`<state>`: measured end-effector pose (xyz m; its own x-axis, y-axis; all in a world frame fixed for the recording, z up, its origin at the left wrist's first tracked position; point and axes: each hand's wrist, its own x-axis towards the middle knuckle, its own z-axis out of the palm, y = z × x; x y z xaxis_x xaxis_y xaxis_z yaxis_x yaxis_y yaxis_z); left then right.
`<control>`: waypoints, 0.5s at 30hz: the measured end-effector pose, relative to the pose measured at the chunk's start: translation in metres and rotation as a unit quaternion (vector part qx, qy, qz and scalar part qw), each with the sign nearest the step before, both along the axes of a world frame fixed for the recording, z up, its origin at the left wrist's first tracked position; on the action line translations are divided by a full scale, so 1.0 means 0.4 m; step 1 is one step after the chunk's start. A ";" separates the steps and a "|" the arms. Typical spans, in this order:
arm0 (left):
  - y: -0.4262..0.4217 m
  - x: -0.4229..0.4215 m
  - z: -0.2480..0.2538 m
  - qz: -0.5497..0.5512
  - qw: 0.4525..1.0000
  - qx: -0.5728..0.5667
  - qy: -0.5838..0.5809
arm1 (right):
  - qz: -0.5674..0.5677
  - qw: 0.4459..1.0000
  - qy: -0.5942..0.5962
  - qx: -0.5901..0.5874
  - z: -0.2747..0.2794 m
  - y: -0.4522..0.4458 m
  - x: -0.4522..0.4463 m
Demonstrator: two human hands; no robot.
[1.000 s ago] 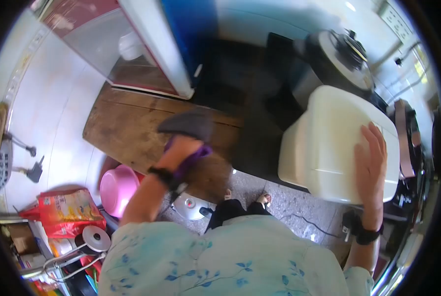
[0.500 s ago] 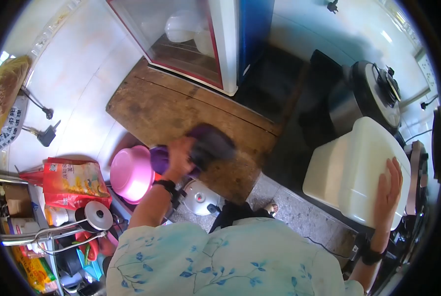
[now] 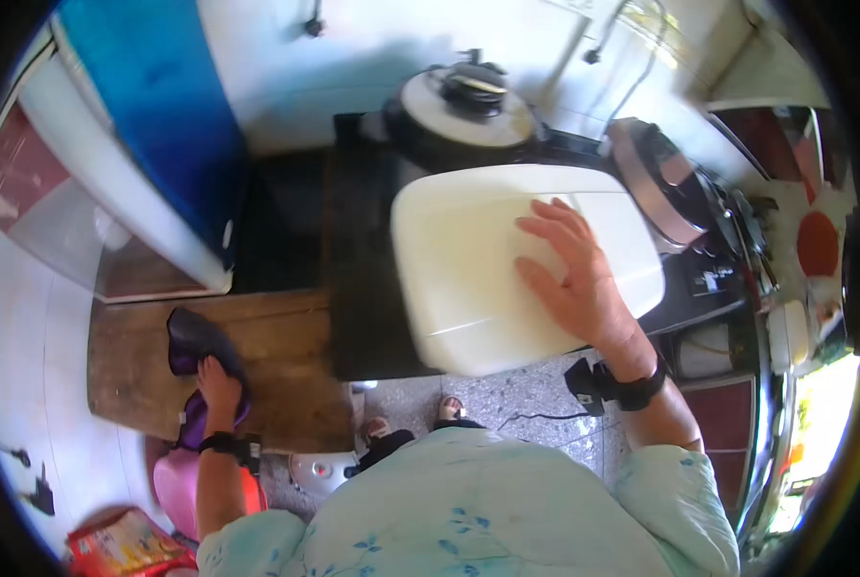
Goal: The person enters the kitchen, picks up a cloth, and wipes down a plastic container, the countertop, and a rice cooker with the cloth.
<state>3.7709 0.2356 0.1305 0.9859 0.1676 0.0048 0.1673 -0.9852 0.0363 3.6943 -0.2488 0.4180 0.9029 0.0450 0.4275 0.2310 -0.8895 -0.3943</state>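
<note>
My right hand (image 3: 574, 279) lies with spread fingers on top of the large white plastic container (image 3: 478, 260), whose smooth rounded top faces me. At lower left, my left hand (image 3: 220, 392) grips a dark purple and black cloth (image 3: 199, 337) on the wooden board (image 3: 295, 385). Part of the cloth hangs over the near edge of the board, and its exact kind is not clear. The container stands on the black counter (image 3: 372, 337).
Behind the container is an electric cooker (image 3: 468, 106), with a pinkish round appliance (image 3: 656, 183) to its right. A glass-fronted cabinet (image 3: 55, 192) stands on the board. A pink basin (image 3: 175, 486) and red bag (image 3: 127, 543) are at lower left.
The view has swung right, bringing the container to the middle. My left hand, blurred with the cloth before, now shows sharply on it. My right hand remains on the container.
</note>
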 end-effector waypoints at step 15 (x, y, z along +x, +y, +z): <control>-0.699 -0.037 0.558 -0.031 0.597 -0.796 0.102 | -0.089 0.836 0.138 0.524 -0.080 -0.456 -0.091</control>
<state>3.7560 -0.0439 0.3535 0.9434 -0.2359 -0.2333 0.2933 0.2647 0.9186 3.6579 -0.4314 0.3859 0.9261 -0.3689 -0.0786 -0.0974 -0.0325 -0.9947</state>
